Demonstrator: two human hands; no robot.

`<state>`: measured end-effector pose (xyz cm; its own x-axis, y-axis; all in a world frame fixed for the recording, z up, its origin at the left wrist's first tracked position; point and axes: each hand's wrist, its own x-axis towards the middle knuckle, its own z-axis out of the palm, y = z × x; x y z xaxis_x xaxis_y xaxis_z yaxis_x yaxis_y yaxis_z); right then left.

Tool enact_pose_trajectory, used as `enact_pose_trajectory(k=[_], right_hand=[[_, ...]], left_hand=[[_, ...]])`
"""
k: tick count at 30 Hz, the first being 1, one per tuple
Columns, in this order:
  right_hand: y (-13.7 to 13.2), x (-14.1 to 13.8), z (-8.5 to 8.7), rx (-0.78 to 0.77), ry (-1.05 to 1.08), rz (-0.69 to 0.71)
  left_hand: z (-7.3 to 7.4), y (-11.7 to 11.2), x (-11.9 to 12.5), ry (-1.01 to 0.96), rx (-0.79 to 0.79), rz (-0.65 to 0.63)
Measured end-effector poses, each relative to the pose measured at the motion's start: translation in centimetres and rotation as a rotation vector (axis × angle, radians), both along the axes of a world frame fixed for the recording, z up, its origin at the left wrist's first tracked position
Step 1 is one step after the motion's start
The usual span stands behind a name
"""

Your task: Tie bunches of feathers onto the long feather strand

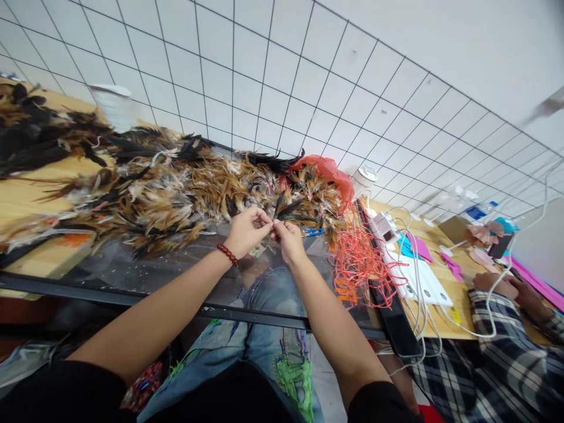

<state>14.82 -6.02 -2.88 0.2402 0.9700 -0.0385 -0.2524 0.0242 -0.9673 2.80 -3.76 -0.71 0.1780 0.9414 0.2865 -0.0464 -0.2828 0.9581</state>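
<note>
My left hand (252, 229), with a red bead bracelet (228, 254) on its wrist, is closed in a pinch over the table's front part. Its fingertips meet those of my right hand (288, 238), which is also pinched. From between them a few dark feathers (286, 207) rise, their lower ends hidden by the fingers. Just beyond both hands spreads a big heap of brown and black feathers (198, 188), some tied in bunches. A blue-handled tool (312, 232), perhaps scissors, lies right of my right hand.
Tangled red-orange string (363, 258) lies to the right, beside a white power strip (418, 279) with cables. A red plastic bag (324, 173) and a white cup (365, 177) stand behind. Black wire grid (264, 76) covers the wall. At far right sits a person in a plaid sleeve (497, 323).
</note>
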Motion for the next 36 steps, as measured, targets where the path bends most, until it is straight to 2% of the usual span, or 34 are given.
enact_pose_trajectory(k=[4,6,9,11,15,17,19,21,27,31,36], right_hand=[[-0.1,-0.3,0.2,0.024,0.029,-0.017],[-0.2,-0.5,0.3,0.031,0.024,0.006],[-0.3,-0.5,0.5,0.000,-0.008,0.065],[-0.4,-0.2,0.6,0.007,-0.052,-0.009],[-1.0,0.4,1.1,0.241,-0.323,-0.324],[-1.3,0.4,1.4,0.389,-0.506,-0.337],[-1.5,0.3,1.6,0.508,-0.654,-0.287],[-1.5,0.1,1.5,0.562,-0.751,-0.237],[-0.9,0.6,0.2,0.424,-0.856,-0.159],[-0.7,0.6,-0.3,0.378,-0.781,-0.128],[-0.7,0.6,-0.4,0.389,-0.762,-0.172]], left_hand=[[-0.4,-0.4,0.1,0.133,0.147,0.110],[-0.6,-0.3,0.1,0.079,0.147,0.145],[-0.7,0.2,0.1,-0.020,0.101,0.122],[-0.6,0.4,0.1,-0.053,0.087,0.123],[-0.2,0.5,0.0,-0.076,0.082,0.162],[-0.2,0.4,0.0,-0.067,0.084,0.139],[-0.4,0.2,0.0,-0.040,0.102,0.100],[-0.5,0.1,0.0,-0.007,0.140,0.073],[-1.0,0.1,-0.1,0.015,0.246,0.058],[-1.1,0.2,-0.2,0.056,0.200,0.074],[-0.6,0.0,0.0,0.040,0.132,0.086]])
